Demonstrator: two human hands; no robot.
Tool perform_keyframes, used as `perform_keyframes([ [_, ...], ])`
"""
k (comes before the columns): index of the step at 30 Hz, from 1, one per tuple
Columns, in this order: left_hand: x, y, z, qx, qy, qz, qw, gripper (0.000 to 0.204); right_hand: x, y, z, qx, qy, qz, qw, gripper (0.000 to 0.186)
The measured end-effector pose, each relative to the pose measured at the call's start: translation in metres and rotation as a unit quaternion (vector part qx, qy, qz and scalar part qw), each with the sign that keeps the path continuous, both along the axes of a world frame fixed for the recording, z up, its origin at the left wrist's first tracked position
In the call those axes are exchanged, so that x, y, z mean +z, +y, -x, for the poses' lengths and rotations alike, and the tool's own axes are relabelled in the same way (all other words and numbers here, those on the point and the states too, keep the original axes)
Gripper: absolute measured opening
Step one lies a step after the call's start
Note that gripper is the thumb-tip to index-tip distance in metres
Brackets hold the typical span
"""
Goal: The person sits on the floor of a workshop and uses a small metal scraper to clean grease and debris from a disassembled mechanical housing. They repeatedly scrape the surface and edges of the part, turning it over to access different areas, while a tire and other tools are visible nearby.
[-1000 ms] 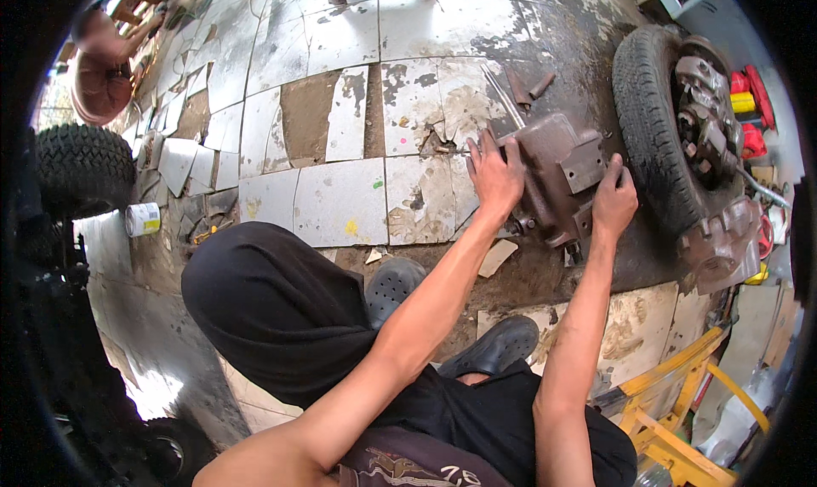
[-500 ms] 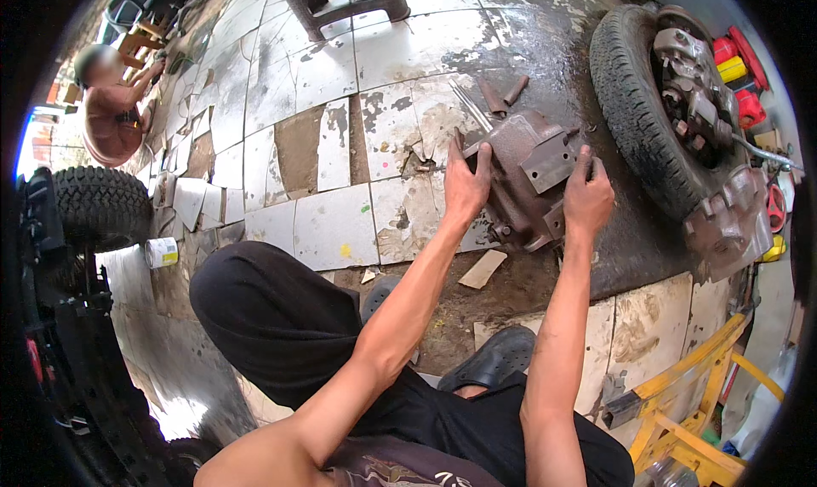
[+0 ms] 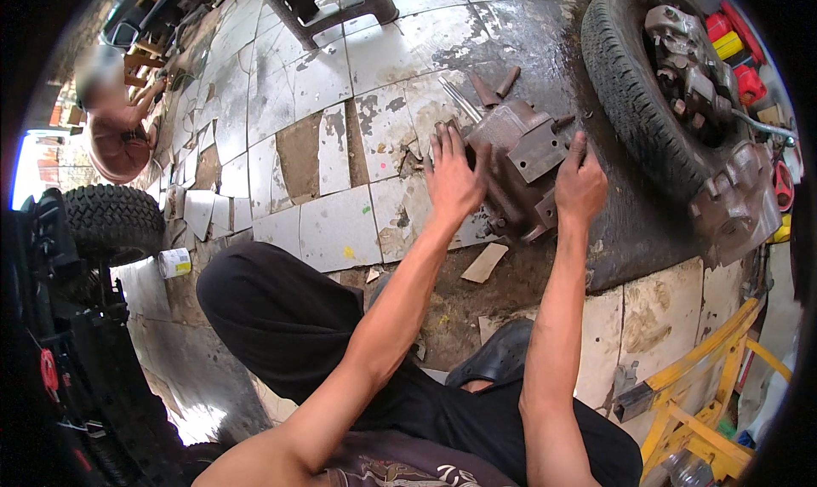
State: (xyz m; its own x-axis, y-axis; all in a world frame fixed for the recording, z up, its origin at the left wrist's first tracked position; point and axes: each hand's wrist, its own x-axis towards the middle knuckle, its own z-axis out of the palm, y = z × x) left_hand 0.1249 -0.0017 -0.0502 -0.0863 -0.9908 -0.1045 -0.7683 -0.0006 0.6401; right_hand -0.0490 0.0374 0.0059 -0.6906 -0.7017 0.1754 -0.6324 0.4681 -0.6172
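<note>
A heavy brown-grey metal casting [image 3: 508,191] rests on the floor in front of me, with a flat face plate [image 3: 538,151] pierced by small holes on its upper side. My left hand [image 3: 455,179] lies along the casting's left side, fingers stretched and spread, the thumb against it. On the opposite side, my right hand [image 3: 581,185] is closed at the casting's right edge, thumb up and fingers curled, their tips partly hidden. Just beyond the casting lie thin metal rods [image 3: 460,99] and dark rusty pieces [image 3: 495,87].
A tyre [image 3: 647,117] with metal parts inside stands at right, another casting [image 3: 736,219] beside it. A yellow metal frame [image 3: 702,376] is nearer. A dark stool [image 3: 330,6] stands ahead on broken tiles. At left are a wheeled vehicle [image 3: 112,219], a can [image 3: 174,263] and a seated person [image 3: 119,138].
The casting has shifted slightly left and turned a little. My left hand's fingers have loosened and spread from their grip. My right hand stays at the right edge.
</note>
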Motion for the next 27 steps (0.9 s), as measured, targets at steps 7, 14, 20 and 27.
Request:
perform_keyframes([
  [7,0.0,0.009,0.009,-0.026,-0.024,0.061,0.997,0.098,0.001,-0.004,0.005,0.016,-0.016,0.026,0.999,0.062],
  [14,0.006,-0.007,0.006,-0.028,-0.005,-0.014,0.999,0.099,0.001,0.0,0.005,0.009,-0.012,-0.026,1.0,0.063],
  [20,-0.014,0.021,0.015,-0.02,-0.048,0.089,0.995,0.102,-0.002,0.0,0.005,0.005,-0.017,-0.006,1.0,0.063],
  [27,-0.016,0.03,0.015,-0.022,-0.014,0.085,0.996,0.103,0.0,0.0,0.005,0.004,-0.032,0.028,0.999,0.062],
])
